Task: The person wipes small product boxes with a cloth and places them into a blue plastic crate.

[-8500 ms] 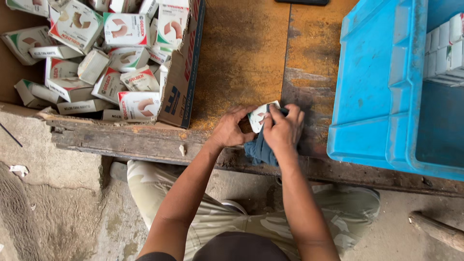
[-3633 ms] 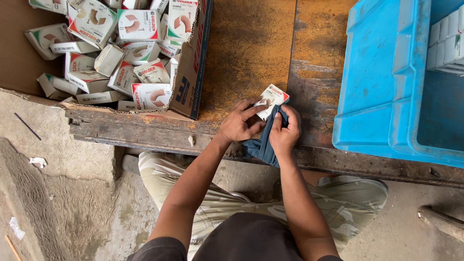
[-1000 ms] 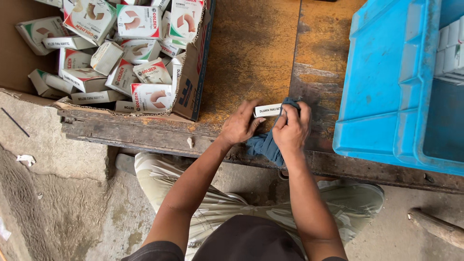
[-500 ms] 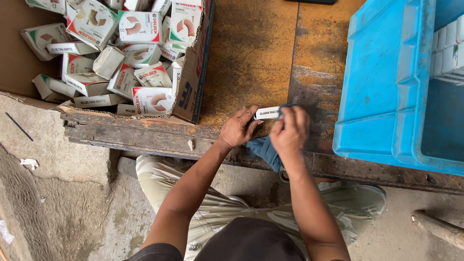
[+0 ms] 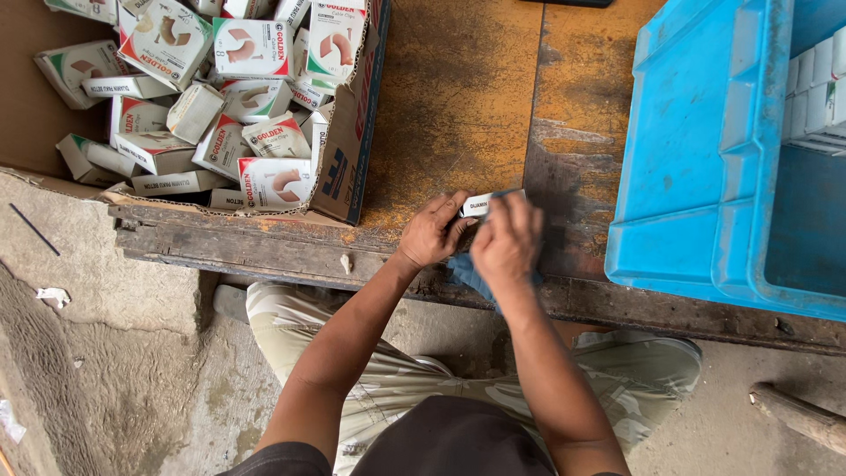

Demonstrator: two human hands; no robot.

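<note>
A small white box (image 5: 480, 204) is pinched between the fingers of the left hand (image 5: 434, 231) and the right hand (image 5: 507, 242), low over the worn counter (image 5: 458, 97) near its front edge. A blue cloth (image 5: 467, 271) is pressed under the right palm. At 10 o'clock lies an open carton (image 5: 348, 132) of similar boxes; at 3 o'clock, a blue crate (image 5: 705, 159). Risk judged: with so shallow a grip, the box could slip and drop off the edge.

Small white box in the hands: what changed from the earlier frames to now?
The small white box, earlier held face-up, now shows its narrow side between the left hand and right hand. Both hands still hold it over the blue cloth. The carton of boxes and blue crate stayed put.
</note>
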